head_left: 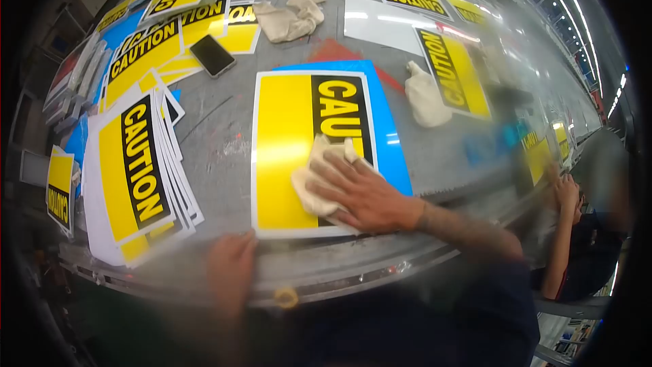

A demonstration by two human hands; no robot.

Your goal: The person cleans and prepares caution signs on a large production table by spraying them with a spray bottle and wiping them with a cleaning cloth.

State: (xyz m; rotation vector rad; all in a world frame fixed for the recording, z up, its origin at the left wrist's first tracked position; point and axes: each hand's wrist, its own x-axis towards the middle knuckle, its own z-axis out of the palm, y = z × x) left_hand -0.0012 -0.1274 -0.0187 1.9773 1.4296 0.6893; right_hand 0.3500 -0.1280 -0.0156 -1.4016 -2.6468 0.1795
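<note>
A yellow and black caution sign [282, 122] lies on a blue sheet [390, 129] in front of me. My right hand [363, 194] presses a cream cloth [309, 187] onto the lower middle of the sign, fingers spread over the cloth and covering part of the lettering. Near the sign's lower left corner, my left hand [233, 261] rests at the table's front edge; it is blurred and its fingers cannot be made out clearly.
Left of the sign is a stack of caution signs [112, 190], with more signs [146, 61] behind. A phone [212, 56] and crumpled cloths [292, 19] lie farther back. Another cloth [426, 98] sits right. A co-worker's hands [567, 194] are at the far right.
</note>
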